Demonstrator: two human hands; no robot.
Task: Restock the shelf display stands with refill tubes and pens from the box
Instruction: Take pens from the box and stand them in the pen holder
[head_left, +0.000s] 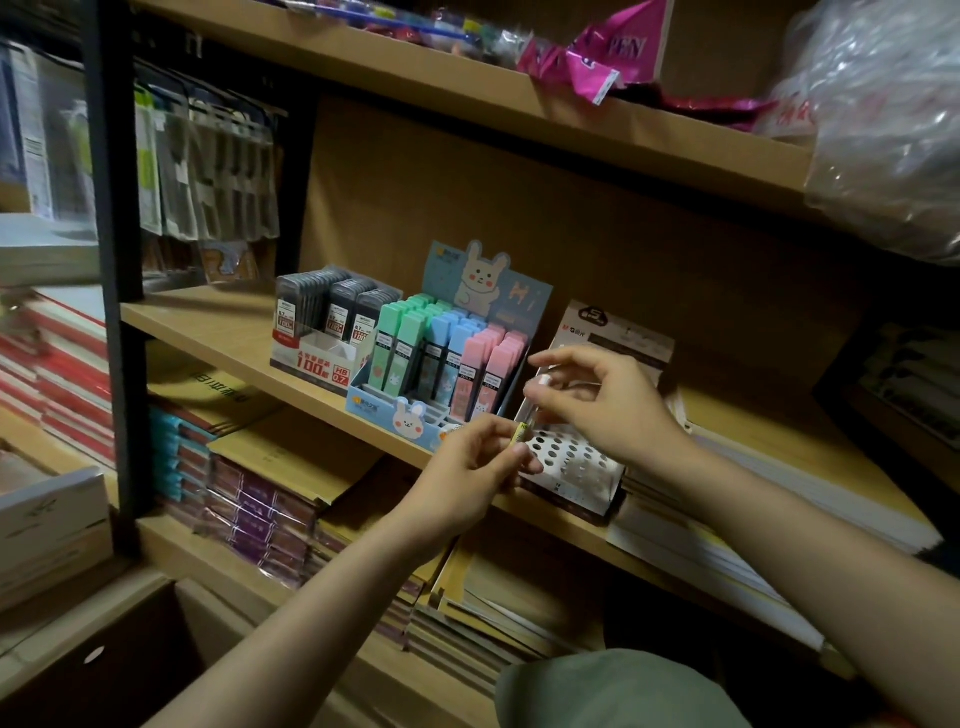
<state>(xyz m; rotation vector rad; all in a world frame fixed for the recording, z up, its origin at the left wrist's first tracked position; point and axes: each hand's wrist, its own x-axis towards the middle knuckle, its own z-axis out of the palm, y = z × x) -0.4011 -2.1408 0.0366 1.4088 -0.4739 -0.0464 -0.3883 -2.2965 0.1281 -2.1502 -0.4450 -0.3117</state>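
Here my left hand (480, 457) and right hand (597, 400) both pinch a clear pen (527, 415), steadying it above the perforated stand (571, 462) for slotting.

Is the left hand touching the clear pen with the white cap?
Touching. The head view shows the left hand pinching the lower end of the clear pen, while the right hand holds its white-capped top.

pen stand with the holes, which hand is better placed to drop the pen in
Right. The right hand pinches the pen near its top, directly above the pen stand. The left hand only steadies the lower end.
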